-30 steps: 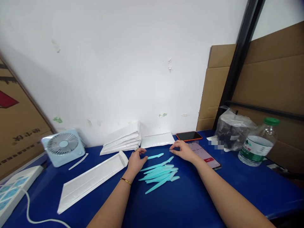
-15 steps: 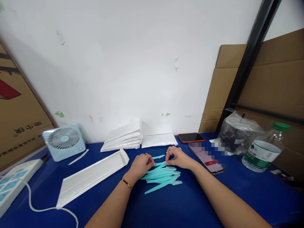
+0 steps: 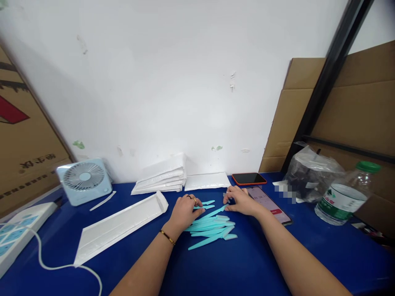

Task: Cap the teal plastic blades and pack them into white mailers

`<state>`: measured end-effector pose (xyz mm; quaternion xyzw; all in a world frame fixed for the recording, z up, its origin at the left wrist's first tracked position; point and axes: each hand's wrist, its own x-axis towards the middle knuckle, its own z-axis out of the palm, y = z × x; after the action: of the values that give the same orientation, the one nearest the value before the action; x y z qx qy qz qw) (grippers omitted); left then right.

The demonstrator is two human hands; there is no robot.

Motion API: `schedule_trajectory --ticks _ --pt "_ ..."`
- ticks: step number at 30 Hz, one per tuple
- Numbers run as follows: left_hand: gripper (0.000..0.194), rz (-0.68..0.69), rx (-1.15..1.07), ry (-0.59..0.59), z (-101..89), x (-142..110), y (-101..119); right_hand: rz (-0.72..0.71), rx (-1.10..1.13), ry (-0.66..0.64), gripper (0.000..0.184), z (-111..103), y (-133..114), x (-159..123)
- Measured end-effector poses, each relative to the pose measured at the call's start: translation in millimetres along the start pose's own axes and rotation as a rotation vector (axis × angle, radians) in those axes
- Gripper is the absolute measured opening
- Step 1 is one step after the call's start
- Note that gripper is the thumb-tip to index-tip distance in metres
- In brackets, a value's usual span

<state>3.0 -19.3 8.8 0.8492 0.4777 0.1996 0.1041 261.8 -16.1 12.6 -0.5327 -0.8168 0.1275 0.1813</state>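
A loose pile of turquoise eyebrow razors (image 3: 210, 226) lies on the blue tabletop between my forearms, their heads mostly pointing right. My right hand (image 3: 239, 200) pinches the head end of one turquoise razor (image 3: 217, 211), which slants down-left over the top of the pile. At the pile's upper left is my left hand (image 3: 185, 211), thumb and fingers apart, wearing a ring and a bracelet. Just beyond its fingertips, two more razors (image 3: 210, 206) lie side by side, their handle ends partly hidden by that hand.
An open white padded mailer (image 3: 120, 230) lies to the left, with a stack of white mailers (image 3: 160, 176) by the wall. A fan (image 3: 84, 181) and power strip (image 3: 24, 234) stand left. Two phones (image 3: 249, 179), a bagged item (image 3: 308, 176) and a water bottle (image 3: 345, 197) are right.
My right hand has moved slightly right with a razor at its fingertips. My left thumb and fingers have parted, and two razors now show beyond them.
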Motion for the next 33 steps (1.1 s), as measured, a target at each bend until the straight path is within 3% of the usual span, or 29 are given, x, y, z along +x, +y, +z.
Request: schedule_trajectory --ticks 6,14,17,23,29,33 --pt "0.019 0.083 0.054 -0.054 4.0 1 1 -0.080 0.050 -0.049 0.013 5 -13 3" --pt "0.013 -0.081 0.075 0.034 -15.2 2 -12 0.013 0.002 0.078 0.011 -6 -4 -1" --pt "0.019 -0.072 0.039 0.075 -18.8 -2 -9 -0.007 0.033 0.044 0.015 -8 -7 -5" --pt "0.016 0.083 -0.008 -0.162 -14.0 -6 4 -0.107 0.071 -0.193 0.022 -3 -21 -8" --pt "0.014 0.124 -0.027 -0.242 -9.4 -6 5 -0.113 0.073 -0.183 0.015 -2 -27 -10" --pt "0.015 0.125 0.006 -0.214 -10.2 -6 6 -0.110 0.069 -0.149 0.014 -4 -29 -11"
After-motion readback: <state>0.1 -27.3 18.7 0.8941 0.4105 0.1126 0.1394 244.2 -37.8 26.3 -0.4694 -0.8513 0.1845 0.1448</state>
